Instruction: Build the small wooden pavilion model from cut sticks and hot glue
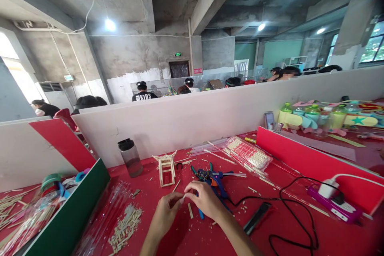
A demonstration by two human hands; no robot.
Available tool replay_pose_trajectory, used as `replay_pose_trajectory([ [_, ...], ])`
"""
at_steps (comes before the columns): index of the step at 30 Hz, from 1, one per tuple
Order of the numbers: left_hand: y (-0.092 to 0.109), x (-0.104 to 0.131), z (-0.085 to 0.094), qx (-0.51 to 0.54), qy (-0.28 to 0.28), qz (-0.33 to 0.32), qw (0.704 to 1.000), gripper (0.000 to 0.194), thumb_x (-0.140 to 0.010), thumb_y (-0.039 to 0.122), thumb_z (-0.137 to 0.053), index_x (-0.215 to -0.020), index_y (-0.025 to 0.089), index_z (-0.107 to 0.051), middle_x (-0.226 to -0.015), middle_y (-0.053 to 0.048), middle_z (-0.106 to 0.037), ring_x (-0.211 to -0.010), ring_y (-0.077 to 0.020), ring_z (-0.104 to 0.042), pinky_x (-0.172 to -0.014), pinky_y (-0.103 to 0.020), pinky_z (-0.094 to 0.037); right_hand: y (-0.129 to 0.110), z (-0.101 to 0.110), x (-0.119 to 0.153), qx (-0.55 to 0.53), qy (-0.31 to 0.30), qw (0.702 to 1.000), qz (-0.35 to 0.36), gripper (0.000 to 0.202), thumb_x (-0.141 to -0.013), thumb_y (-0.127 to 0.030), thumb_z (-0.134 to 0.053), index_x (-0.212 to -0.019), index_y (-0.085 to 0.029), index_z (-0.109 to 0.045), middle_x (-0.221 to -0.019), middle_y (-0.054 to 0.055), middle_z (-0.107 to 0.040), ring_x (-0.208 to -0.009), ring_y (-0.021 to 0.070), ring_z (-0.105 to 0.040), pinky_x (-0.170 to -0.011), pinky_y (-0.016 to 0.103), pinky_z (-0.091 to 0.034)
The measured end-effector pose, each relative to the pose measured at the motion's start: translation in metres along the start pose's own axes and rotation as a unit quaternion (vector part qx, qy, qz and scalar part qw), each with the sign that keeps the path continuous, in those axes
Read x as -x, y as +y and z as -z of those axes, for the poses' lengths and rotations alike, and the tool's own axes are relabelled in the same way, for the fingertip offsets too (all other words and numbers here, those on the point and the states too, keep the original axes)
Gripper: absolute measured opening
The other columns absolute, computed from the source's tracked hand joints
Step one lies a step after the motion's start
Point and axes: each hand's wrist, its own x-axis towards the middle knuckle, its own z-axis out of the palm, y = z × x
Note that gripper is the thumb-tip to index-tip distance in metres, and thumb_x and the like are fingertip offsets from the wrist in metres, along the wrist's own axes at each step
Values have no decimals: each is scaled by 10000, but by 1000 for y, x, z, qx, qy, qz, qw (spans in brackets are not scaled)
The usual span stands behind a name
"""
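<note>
My left hand (168, 210) and my right hand (202, 198) meet above the red table (168, 244), fingertips pinched together. Between them is a small whitish piece, too small to name. Just beyond stands a small frame of pale sticks (167, 170). A blue glue gun (220, 184) lies beside and behind my right hand, with pliers-like tools near it. To the left of my left hand is a pile of short cut stick pieces (126, 226).
A dark bottle (131, 158) stands near the white partition (180, 124). Bagged sticks (247, 152) lie behind. At the right are a black cutter (257, 218), a looping cable and a purple power strip (336, 204). Green and red dividers flank the table.
</note>
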Motion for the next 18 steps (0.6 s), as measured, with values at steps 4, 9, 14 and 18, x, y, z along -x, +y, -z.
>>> replay_pose_trajectory([
  [4, -11, -2, -1, -1, 41, 14, 999, 362, -819, 486, -649, -856, 128, -691, -759, -65, -681, -735, -200, -632, -688, -273, -485, 18, 29, -2, 110, 124, 981, -101, 220, -947, -334, -490, -880, -213, -661, -814, 48, -731, -681, 191, -647, -623, 255, -396],
  [9, -15, -2, -11, 68, 44, 35, 996, 449, -756, 540, -703, -941, 135, -647, -834, -78, -650, -697, -188, -645, -677, -303, -528, 47, 79, 8, 279, 81, 918, -271, 381, -941, -446, -480, -670, -203, -591, -679, 93, -689, -673, 240, -658, -560, 280, -298],
  [14, -4, 3, -24, 51, 18, 26, 998, 389, -803, 526, -659, -870, 143, -636, -833, -81, -643, -709, -184, -633, -687, -299, -521, 67, 96, 21, 243, 4, 907, -344, 493, -828, -626, -584, -577, -201, -587, -597, 86, -645, -643, 250, -654, -577, 283, -327],
  [18, 5, 5, -26, 39, 28, -2, 999, 301, -833, 461, -630, -826, 162, -599, -784, -53, -615, -699, -168, -603, -668, -265, -483, 73, 91, 21, 198, -27, 920, -337, 534, -832, -648, -551, -532, -209, -513, -518, 39, -559, -547, 208, -574, -551, 281, -294],
])
